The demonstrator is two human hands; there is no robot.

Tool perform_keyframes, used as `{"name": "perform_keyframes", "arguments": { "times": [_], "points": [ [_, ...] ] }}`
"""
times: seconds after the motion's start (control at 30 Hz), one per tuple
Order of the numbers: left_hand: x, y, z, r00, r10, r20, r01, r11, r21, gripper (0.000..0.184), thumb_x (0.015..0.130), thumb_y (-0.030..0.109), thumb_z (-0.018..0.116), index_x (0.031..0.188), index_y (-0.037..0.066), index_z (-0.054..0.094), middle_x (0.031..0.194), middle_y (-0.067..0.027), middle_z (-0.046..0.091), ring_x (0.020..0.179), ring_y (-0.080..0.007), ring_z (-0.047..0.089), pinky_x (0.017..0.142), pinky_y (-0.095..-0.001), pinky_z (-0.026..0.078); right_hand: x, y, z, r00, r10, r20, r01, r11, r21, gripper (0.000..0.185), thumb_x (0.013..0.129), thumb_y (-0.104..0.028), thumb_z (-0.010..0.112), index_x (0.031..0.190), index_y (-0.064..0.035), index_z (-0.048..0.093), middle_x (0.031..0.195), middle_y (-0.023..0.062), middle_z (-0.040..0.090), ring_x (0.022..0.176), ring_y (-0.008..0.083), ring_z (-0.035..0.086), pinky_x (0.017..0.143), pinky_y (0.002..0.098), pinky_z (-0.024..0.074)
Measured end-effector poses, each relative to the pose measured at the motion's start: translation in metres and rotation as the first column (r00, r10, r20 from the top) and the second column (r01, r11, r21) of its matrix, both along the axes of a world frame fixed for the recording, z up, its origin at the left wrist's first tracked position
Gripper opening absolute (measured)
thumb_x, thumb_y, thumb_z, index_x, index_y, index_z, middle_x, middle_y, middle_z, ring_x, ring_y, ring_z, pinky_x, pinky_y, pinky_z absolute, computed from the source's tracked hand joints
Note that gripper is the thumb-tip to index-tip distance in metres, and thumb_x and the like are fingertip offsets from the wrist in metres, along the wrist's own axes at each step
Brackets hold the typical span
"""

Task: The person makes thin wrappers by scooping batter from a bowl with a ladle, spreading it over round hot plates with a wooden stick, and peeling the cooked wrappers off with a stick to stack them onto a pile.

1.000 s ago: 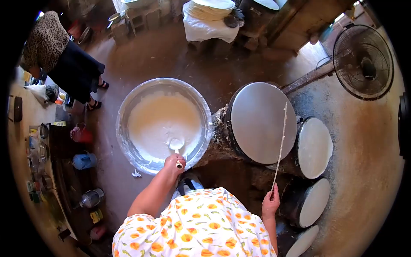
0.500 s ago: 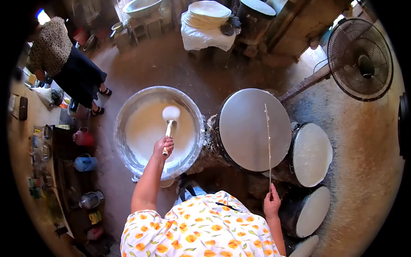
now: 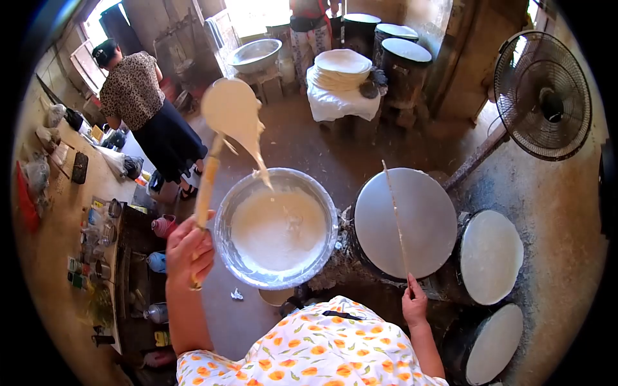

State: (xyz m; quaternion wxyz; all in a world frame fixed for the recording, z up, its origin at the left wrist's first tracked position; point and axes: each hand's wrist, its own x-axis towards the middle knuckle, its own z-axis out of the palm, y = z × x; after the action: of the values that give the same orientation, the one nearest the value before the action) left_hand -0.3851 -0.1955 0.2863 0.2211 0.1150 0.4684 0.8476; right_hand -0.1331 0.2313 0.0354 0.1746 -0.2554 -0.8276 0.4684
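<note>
Raised at the left, my left hand (image 3: 190, 252) grips the handle of a ladle (image 3: 207, 180). Its batter-coated head is up high, and batter (image 3: 262, 168) runs off its right side. Below and to the right stands a wide metal basin (image 3: 220, 235) of pale batter (image 3: 278, 228). My right hand (image 3: 414, 302) pinches the near end of a long thin stick (image 3: 396, 215). That stick extends over a round, pale, drum-like top (image 3: 428, 219), to the right of the basin; whether it touches the surface I cannot tell.
More round-topped drums (image 3: 492, 257) (image 3: 494, 344) line the right side. A fan (image 3: 544, 96) stands at the upper right. Stacked flat rounds (image 3: 341, 71) rest on a cloth-covered stand at the back. One person (image 3: 132, 83) works at the left counter; another (image 3: 310, 38) stands behind.
The ladle has risen out of the basin, up and to the left, with batter dripping from it. My right hand still holds the stick over the round top. The head view has tilted upward.
</note>
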Motion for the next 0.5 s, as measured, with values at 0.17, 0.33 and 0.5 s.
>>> {"name": "perform_keyframes", "arguments": {
  "times": [0.17,0.33,0.5],
  "points": [
    [0.025,0.005,-0.011,0.980,0.199,0.020,-0.191,0.961,-0.201,0.035,0.095,0.011,0.045,0.127,-0.003,0.040,0.065,-0.0012,0.044,0.036,-0.0060,0.039,0.028,-0.0233,0.036,-0.019,-0.009,0.012,0.998,0.048,-0.037,-0.052,0.991,-0.121,0.047,0.079,0.010,0.051,0.123,-0.0029,0.056,0.113,0.0108,0.064,0.097,0.0123,0.060,0.081,0.0219,0.0444],
    [0.021,-0.005,-0.108,0.679,0.069,0.731,-0.196,0.977,0.089,0.030,0.098,0.012,0.037,0.121,-0.007,0.040,0.064,-0.0019,0.041,0.040,-0.0075,0.040,0.031,-0.0226,0.037,-0.027,-0.013,0.019,0.995,0.102,-0.014,-0.103,0.989,-0.108,0.049,0.078,0.011,0.050,0.124,-0.0059,0.057,0.110,0.0108,0.065,0.093,0.0117,0.061,0.078,0.0213,0.0448],
    [0.046,-0.013,-0.103,0.712,-0.024,0.702,-0.194,0.954,0.229,0.029,0.098,0.011,0.035,0.119,-0.008,0.039,0.065,-0.0019,0.040,0.040,-0.0071,0.039,0.031,-0.0226,0.038,-0.027,-0.012,0.016,0.987,0.161,-0.009,-0.161,0.977,-0.138,0.054,0.074,0.012,0.051,0.124,-0.0079,0.057,0.102,0.0098,0.065,0.081,0.0117,0.059,0.069,0.0211,0.0443]
  ]
}}
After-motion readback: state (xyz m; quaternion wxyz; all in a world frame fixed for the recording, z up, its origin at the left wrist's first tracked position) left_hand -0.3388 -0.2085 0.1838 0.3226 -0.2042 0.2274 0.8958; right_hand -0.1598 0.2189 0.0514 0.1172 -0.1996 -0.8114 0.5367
